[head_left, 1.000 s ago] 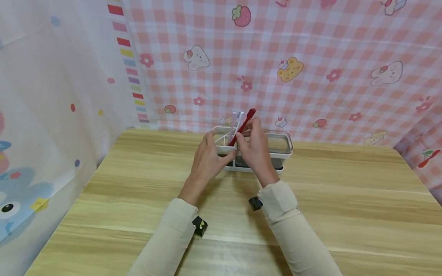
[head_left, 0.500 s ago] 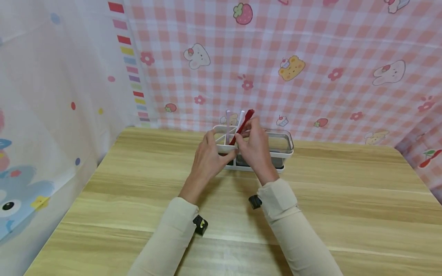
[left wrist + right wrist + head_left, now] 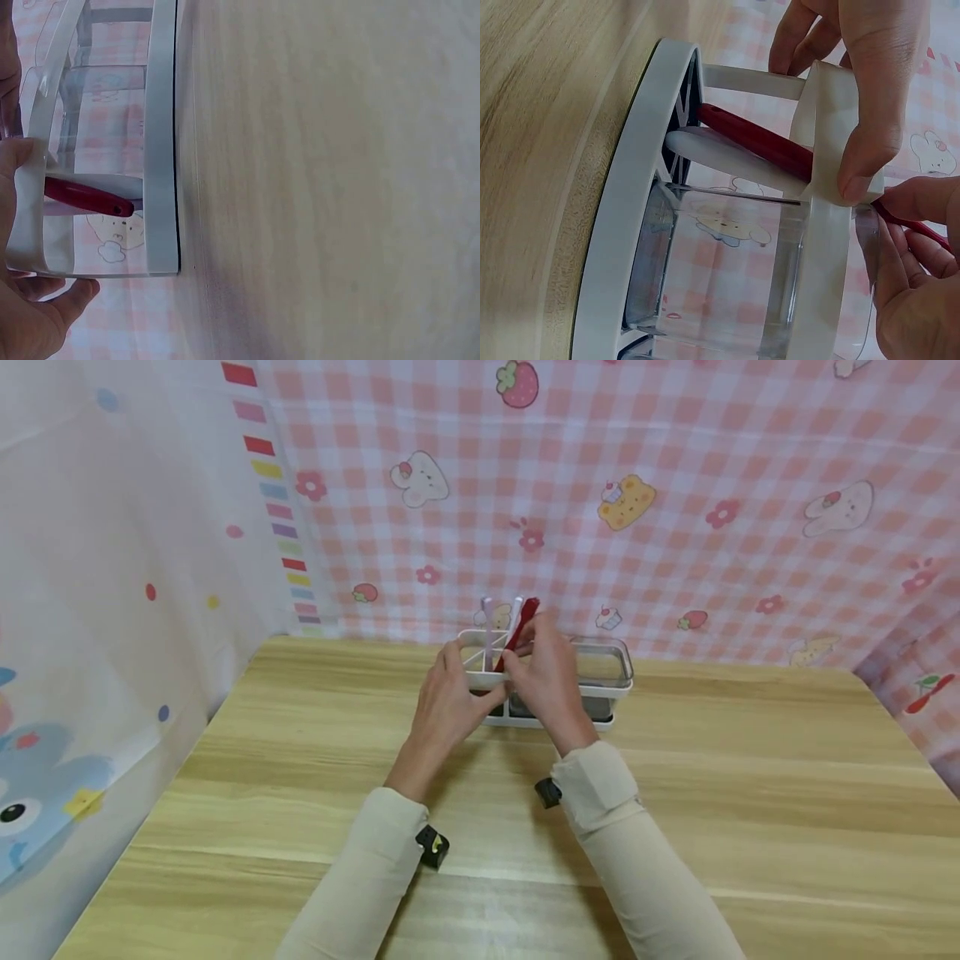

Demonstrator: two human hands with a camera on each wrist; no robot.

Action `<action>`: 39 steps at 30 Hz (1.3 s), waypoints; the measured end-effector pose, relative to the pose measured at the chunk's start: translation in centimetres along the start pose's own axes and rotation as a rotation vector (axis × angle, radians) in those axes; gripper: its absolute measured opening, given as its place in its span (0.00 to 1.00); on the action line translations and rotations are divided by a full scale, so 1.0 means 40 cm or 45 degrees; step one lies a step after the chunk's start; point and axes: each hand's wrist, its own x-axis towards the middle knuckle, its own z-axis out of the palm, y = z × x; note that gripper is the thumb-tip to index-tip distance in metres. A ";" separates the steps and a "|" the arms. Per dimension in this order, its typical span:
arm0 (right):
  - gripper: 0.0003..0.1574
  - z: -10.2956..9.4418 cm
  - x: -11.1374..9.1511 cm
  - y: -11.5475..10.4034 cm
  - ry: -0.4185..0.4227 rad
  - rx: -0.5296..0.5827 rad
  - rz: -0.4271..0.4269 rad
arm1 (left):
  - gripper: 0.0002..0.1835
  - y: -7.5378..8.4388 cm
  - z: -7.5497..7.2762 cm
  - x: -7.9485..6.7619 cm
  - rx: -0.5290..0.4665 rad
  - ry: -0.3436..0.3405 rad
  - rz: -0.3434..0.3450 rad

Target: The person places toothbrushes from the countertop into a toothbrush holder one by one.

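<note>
A white toothbrush holder [image 3: 487,678] stands at the back of the table. My left hand [image 3: 442,706] grips the upper rim at its left end, thumb in front and fingers behind. My right hand [image 3: 551,681] pinches a red toothbrush [image 3: 520,631] near its head. The brush leans to the right inside a left-hand slot. Through the open frame in the right wrist view, its red handle [image 3: 757,140] reaches close to the base, beside a white handle [image 3: 735,161]. A pale purple toothbrush [image 3: 488,631] and a white toothbrush [image 3: 517,610] also stand in the holder.
A clear rectangular cup [image 3: 603,664] sits in the holder's right part. The wooden table [image 3: 480,877] extends in front and to both sides. A pink checked cloth [image 3: 480,493] hangs close behind the holder.
The red toothbrush has tipped a little to the left, more upright, with my right hand. The pale purple toothbrush has shifted left, apart from the white one. My left hand keeps its grip.
</note>
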 end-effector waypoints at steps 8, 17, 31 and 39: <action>0.15 0.000 0.003 -0.003 -0.034 -0.047 0.033 | 0.45 -0.002 0.002 0.003 -0.006 0.011 0.005; 0.15 -0.004 0.007 -0.008 -0.056 -0.106 0.045 | 0.45 -0.001 -0.001 0.003 -0.007 0.012 0.010; 0.17 -0.008 0.003 -0.005 -0.065 -0.064 0.041 | 0.47 -0.001 0.000 -0.001 0.002 0.016 0.010; 0.19 -0.014 -0.008 -0.005 -0.066 0.004 0.058 | 0.50 0.002 -0.001 -0.001 0.018 -0.010 -0.029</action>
